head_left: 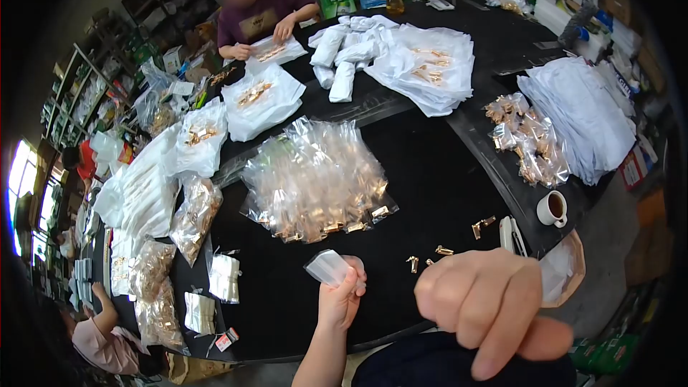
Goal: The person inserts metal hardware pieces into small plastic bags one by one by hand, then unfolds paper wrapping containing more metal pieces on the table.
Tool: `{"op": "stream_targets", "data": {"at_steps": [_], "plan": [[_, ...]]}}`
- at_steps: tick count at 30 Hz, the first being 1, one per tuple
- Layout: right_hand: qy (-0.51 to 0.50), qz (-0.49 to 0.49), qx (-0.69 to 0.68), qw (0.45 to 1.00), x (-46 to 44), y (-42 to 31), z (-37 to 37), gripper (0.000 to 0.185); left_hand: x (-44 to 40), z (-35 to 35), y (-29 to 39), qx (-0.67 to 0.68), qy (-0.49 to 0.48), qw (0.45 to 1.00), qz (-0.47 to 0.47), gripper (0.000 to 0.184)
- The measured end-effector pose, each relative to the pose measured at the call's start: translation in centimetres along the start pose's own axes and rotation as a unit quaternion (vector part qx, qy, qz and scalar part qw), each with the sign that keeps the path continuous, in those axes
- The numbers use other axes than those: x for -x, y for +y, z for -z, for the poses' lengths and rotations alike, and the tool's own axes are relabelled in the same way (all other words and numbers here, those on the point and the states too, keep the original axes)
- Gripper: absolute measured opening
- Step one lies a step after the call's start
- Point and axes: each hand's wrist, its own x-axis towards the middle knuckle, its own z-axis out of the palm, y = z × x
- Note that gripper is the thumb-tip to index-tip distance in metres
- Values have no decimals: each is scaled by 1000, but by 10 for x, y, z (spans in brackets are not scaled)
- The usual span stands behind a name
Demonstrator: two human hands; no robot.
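My left hand [342, 299] is closed around a small stack of clear plastic bags [329, 266], whose ends stick out above the thumb. Close to the camera, my right hand [484, 304] is curled with its knuckles up; whatever its fingers hold, if anything, is hidden. Just beyond it, a few small gold-coloured metal pieces [413, 264] lie loose on the black table [423, 172]. Ahead of my left hand spreads a large heap of filled clear bags [319, 179], with gold-coloured pieces showing at their near ends.
To the left are stacks of clear bags [224, 279] and bulging bags of pieces [196, 218]. On the right stand a cup of dark liquid [552, 208], bagged pieces [527, 140] and white sheets [580, 118]. Across the table a person [261, 18] handles pieces on white paper.
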Motion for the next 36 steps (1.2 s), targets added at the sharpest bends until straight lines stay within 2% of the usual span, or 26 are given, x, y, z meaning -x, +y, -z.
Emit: {"op": "stream_targets", "data": {"at_steps": [1,4,5,11,20,24,25,27,29,31,32,33,34,35,36], "plan": [[3,0,3,1000,-2,4,-2,28,-2,2,0,-8,-6,1000,2,16],[-22,178,-87,980,-17,34,-17,36,1,6,-2,-20,-8,1000,18,16],[-17,175,-89,980,-16,36,-21,36,2,3,-2,-16,2,1000,21,15],[183,124,-146,964,-14,24,-60,49,3,-3,2,-5,13,1000,28,15],[93,149,-183,967,2,28,-32,48,3,3,1,6,25,999,45,16],[232,11,-127,964,-1,13,-31,18,5,1,-1,13,53,998,26,18],[264,-24,-109,958,-1,11,-30,14,5,3,-2,16,35,999,24,18],[274,-49,-93,956,5,8,-29,8,3,9,-3,18,-4,1000,23,19],[293,-70,-67,951,11,10,-30,4,2,13,-4,21,1,1000,10,20],[237,-124,38,963,15,14,-26,4,3,18,-10,24,9,1000,-5,22],[204,-109,120,965,14,24,-25,3,3,25,-13,21,-1,1000,18,22],[170,-100,204,959,11,41,-26,9,1,33,-16,46,31,998,18,22],[103,-130,277,947,12,59,-31,10,0,37,-21,71,65,995,21,22],[34,-166,342,924,20,71,-33,14,10,11,-7,97,76,992,2,21],[54,-185,353,916,36,71,-33,14,19,-14,7,124,89,988,-16,20]]}}
